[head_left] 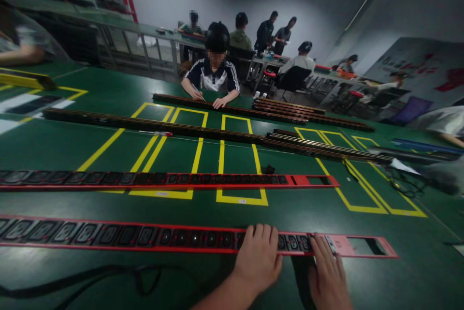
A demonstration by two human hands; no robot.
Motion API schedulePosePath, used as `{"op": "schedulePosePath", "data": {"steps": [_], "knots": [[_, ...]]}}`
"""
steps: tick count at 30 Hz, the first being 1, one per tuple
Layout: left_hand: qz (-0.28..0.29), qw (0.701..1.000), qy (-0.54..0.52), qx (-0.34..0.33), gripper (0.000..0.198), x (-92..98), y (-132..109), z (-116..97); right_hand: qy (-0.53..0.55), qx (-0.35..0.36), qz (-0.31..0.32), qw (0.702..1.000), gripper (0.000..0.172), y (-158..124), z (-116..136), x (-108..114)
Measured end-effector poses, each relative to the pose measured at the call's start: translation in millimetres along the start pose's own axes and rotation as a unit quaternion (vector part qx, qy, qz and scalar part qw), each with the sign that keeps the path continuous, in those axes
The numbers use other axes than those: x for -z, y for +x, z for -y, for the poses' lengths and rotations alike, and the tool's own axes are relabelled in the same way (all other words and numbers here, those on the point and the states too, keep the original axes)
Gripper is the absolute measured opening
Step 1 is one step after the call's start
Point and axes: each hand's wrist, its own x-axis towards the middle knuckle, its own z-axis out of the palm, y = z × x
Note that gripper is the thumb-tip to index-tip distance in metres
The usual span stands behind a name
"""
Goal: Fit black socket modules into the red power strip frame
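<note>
A long red power strip [152,236] full of black sockets lies across the green table near its front edge. My left hand [258,257] rests on top of it, fingers laid flat and together over the sockets. My right hand [328,271] lies just to the right, fingers stretched out, with the fingertips touching the strip's red end section beside an open rectangular cut-out [366,246]. Neither hand grips anything. A second red strip [170,180] lies parallel further back.
Long dark strips [203,130] lie across the middle and back of the green table [416,271], which is marked with yellow boxes. A person sits opposite with hands on one strip. Black cables [402,182] sit at the right, another cable at the front left. Other people work behind.
</note>
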Motion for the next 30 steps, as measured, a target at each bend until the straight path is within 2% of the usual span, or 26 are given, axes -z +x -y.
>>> {"op": "schedulePosePath", "data": {"steps": [6,13,19,21,30], "knots": [[-0.044,0.999,0.004,0.001,0.059,-7.8,-3.0,-0.1,-0.004,0.021,0.001,1.000,0.071,1.8,-3.6,3.3],[-0.020,1.000,0.017,0.011,0.058,-3.3,-1.6,-2.2,-0.009,0.015,0.010,1.000,0.073,7.6,-0.1,8.7],[0.017,0.998,0.055,-0.006,0.054,7.8,-4.2,1.2,0.000,-0.002,-0.003,1.000,0.078,7.5,16.7,16.7],[0.026,0.998,0.060,-0.008,0.053,11.1,-4.6,2.1,-0.002,-0.019,0.019,1.000,0.079,7.9,21.3,19.1],[0.029,0.995,0.093,-0.025,0.050,18.4,-10.6,2.2,0.086,-0.078,0.018,0.993,0.076,7.2,36.2,17.9]]}}
